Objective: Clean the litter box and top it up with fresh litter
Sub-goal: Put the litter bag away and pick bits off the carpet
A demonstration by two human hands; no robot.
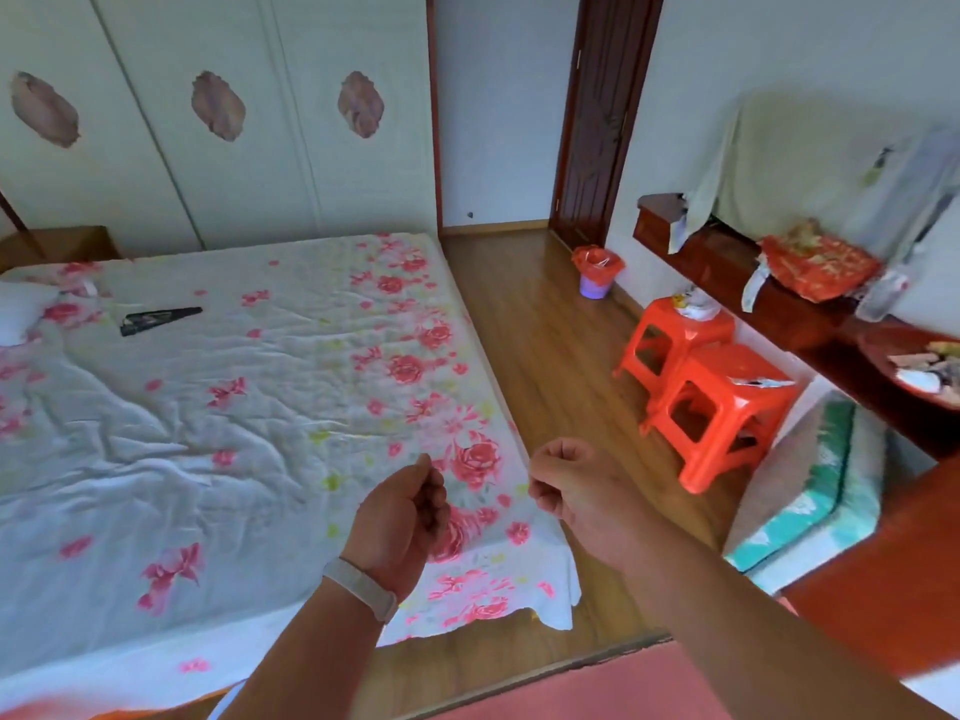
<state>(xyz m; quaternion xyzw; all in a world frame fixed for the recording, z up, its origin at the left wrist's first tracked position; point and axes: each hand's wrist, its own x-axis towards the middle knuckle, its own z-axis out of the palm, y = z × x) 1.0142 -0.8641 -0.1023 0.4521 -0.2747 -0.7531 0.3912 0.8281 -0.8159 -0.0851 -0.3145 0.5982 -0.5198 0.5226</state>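
Note:
No litter box, scoop or litter bag shows in the head view. My left hand (405,511) hangs over the foot corner of the bed with its fingers curled and nothing in it; a white band sits on that wrist. My right hand (566,485) is raised beside it, just past the bed's edge above the wooden floor, fingers curled inward and holding nothing. The two hands are a short gap apart and touch nothing.
A bed with a rose-print sheet (234,407) fills the left; a dark folded fan (158,319) lies on it. Two orange plastic stools (722,407) stand right of a strip of wooden floor (545,356). A small bin with a red bag (596,272) sits near the dark door (597,122). A cluttered red-brown shelf (753,283) runs along the right wall.

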